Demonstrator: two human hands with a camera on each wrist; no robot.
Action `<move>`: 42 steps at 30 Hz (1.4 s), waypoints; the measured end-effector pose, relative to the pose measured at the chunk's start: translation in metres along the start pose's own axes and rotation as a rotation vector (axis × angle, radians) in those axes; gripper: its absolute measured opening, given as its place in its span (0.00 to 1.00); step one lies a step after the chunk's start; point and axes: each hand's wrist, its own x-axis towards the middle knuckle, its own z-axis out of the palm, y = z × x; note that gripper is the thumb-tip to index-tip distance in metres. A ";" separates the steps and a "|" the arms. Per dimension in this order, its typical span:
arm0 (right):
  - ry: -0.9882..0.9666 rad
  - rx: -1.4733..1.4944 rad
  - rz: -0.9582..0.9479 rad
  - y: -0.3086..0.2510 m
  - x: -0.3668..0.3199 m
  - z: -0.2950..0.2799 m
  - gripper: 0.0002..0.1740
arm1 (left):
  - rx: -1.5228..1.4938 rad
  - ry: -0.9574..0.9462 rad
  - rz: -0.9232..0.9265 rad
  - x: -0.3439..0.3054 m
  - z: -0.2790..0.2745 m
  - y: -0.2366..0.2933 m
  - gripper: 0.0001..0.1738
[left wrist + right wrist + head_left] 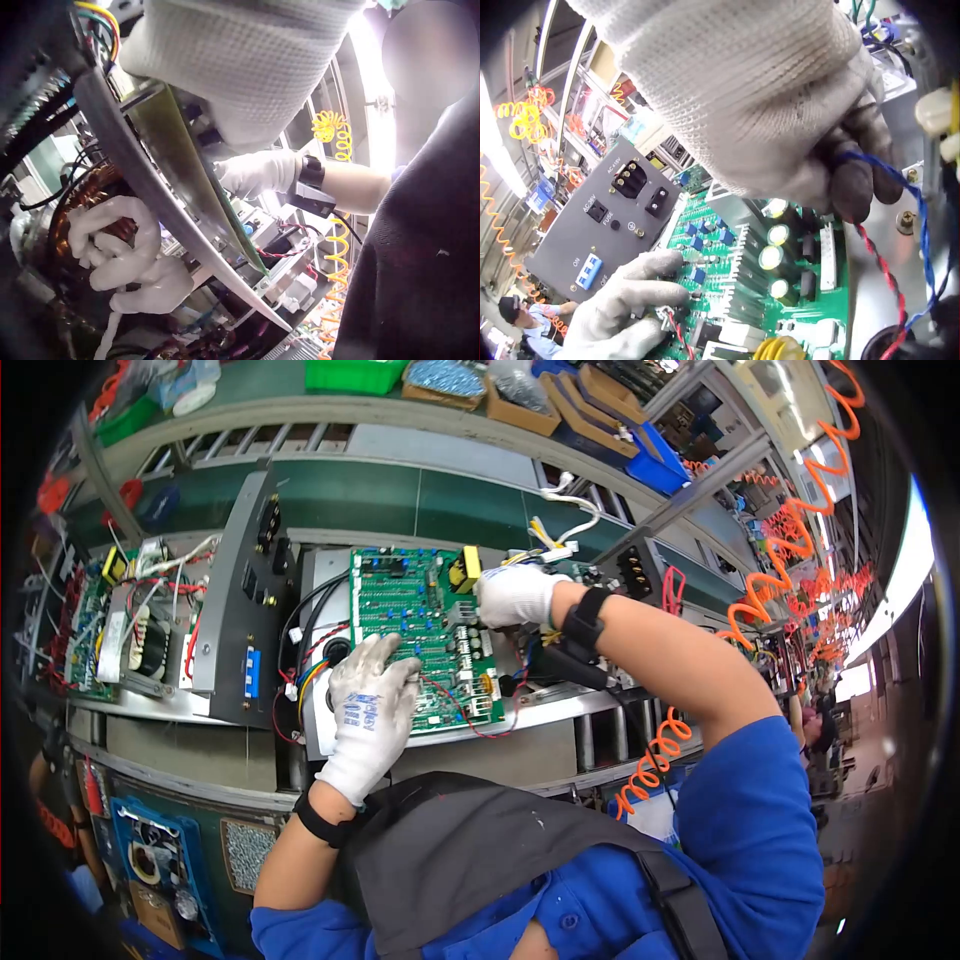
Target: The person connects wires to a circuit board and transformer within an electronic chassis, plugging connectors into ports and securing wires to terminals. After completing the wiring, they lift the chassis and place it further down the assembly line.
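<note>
**Grip.** The right hand (765, 97) is closed at the fingertips. Thumb and stained fingertips (855, 191) pinch the twisted red-and-blue wire pair (889, 270), which trails down past the board's right edge. The left hand (370, 705) holds nothing that can be confirmed. Its gloved fingers lie slightly bent on the lower left of the green printed circuit board (420, 622), pressing it down. A thin red lead (673, 326) runs beside those fingers; whether they nip it cannot be told.

**Location.** The board lies flat in a white metal chassis (322, 575) on the roller line, between the two hands. A grey switch-and-socket panel (240, 610) stands just to its left. A yellow block component (470, 568) sits at the board's top right corner, touching the right hand's glove.

**Step, as judged.** Lead dressing or connection at the board's right edge, with the board steadied.

**Next move calls for.** A firm pinch near the wire end, alignment with its terminal, which is hidden behind the glove, and steady downward pressure from the left hand.
</note>
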 end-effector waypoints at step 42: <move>0.649 0.308 -0.110 -0.083 -0.055 0.030 0.12 | 0.053 -0.108 0.021 0.032 -0.015 0.003 0.10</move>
